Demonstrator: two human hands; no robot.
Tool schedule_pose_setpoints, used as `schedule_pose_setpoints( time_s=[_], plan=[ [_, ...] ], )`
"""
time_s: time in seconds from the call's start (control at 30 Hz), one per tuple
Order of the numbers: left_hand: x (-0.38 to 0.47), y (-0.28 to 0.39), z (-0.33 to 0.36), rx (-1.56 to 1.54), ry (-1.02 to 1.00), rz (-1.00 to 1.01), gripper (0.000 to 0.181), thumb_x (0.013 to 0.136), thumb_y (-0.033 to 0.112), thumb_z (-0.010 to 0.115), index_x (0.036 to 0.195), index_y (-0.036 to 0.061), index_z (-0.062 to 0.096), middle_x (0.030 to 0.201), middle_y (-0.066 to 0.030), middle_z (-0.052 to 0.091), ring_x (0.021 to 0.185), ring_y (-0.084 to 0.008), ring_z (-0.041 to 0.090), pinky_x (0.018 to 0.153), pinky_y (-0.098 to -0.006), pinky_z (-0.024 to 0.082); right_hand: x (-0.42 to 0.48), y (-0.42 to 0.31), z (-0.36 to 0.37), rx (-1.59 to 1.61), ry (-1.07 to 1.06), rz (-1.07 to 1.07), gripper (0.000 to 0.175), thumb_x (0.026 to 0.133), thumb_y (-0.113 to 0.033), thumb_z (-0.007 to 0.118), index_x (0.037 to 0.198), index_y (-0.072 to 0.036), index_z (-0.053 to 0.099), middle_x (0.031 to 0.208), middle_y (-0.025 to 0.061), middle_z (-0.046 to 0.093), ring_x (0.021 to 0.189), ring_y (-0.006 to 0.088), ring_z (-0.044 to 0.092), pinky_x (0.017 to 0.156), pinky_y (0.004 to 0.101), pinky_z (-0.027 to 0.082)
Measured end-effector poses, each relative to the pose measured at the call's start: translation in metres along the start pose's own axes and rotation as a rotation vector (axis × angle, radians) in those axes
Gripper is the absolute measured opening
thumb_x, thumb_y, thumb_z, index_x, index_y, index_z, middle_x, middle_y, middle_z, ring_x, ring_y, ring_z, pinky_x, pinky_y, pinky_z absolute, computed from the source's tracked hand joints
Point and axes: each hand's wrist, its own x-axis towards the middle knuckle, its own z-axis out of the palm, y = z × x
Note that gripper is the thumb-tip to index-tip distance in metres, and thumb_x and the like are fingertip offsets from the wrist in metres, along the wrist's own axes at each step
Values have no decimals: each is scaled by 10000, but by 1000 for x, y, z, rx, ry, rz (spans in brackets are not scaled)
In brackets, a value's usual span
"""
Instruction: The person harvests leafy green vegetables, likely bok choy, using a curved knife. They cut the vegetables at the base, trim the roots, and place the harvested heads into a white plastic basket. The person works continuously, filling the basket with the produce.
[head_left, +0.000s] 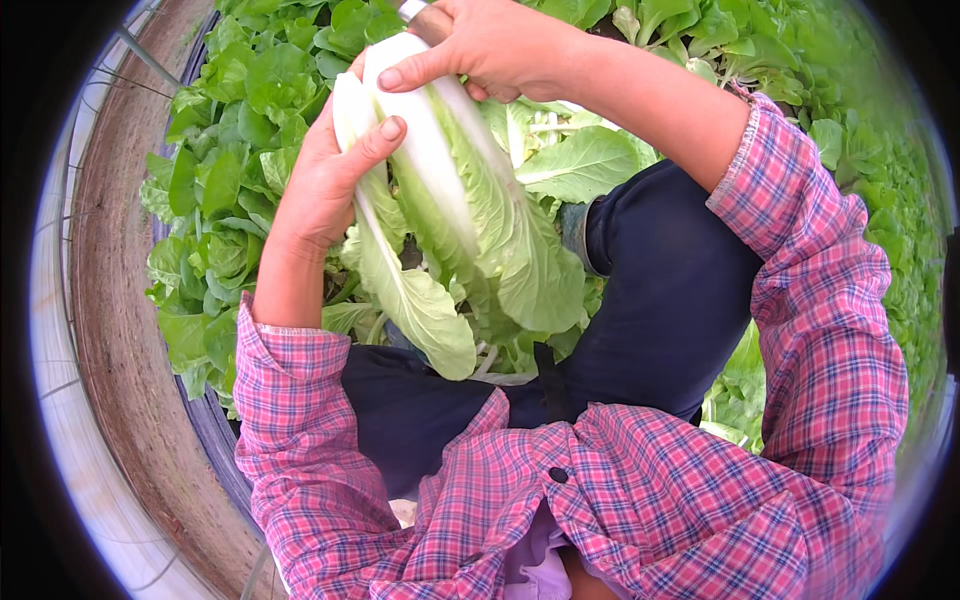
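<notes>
A head of leafy cabbage (442, 172) with broad white ribs is held up in front of me, its pale base at the top and its green leaves hanging down. My left hand (337, 157) grips its left side near the base, thumb across a white rib. My right hand (480, 52) has its thumb on the base and also holds a knife (426, 21) by its brown handle; a metal collar shows at the picture's top edge, and the blade is out of view. One outer leaf (424, 315) hangs apart from the rest.
Leafy green plants (255, 97) grow densely at the left, and more (892, 217) stand at the right. Loose leaves (585, 161) lie beyond the cabbage, beside my bent knee. A bare soil strip (120, 247) runs along the far left, next to a pale sheet wall (60, 360).
</notes>
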Motion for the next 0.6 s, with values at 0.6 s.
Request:
schedule_pose_setpoints(
  time_s=[0.6],
  plan=[
    [-16,1,-41,-19,-101,-81,515,673,109,718,1129,-23,518,968,-80,615,874,-168,589,825,-283,451,11,-11,-30,-781,-112,-409,300,661,-238,665,679,-2,481,600,135,519,553,241,498,550,337,410]
  ],
)
